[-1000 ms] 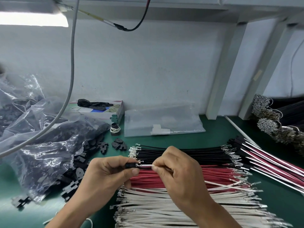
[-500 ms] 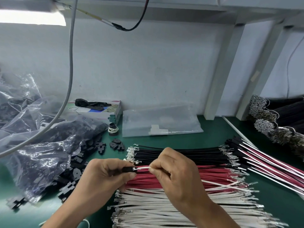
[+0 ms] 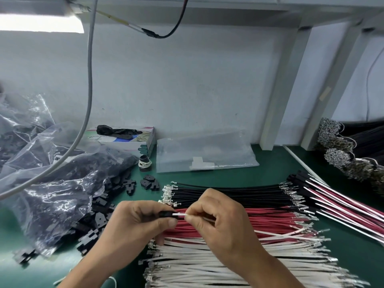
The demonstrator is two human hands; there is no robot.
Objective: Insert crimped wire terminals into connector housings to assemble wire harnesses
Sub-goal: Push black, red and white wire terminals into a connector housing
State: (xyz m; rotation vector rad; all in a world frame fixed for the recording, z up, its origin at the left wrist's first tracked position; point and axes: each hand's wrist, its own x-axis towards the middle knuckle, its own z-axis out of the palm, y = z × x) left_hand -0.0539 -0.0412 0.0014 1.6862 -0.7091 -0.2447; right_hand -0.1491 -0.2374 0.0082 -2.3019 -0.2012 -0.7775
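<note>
White wire [image 3: 180,214] between both grips, entering black housing [image 3: 165,214]

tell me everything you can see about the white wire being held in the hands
The thin white insulated wire lies roughly level between both hands. Its left end enters the small black plastic connector housing gripped by the left hand; the right hand pinches it beside the housing. Its terminal is hidden. It hangs above the red wire row.

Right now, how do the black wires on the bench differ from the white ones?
The black wires lie farthest from the person; the white wires lie nearest, beyond the red wires. The black pile looks smaller than the white. Both lie side by side with metal terminals on their ends.
</note>
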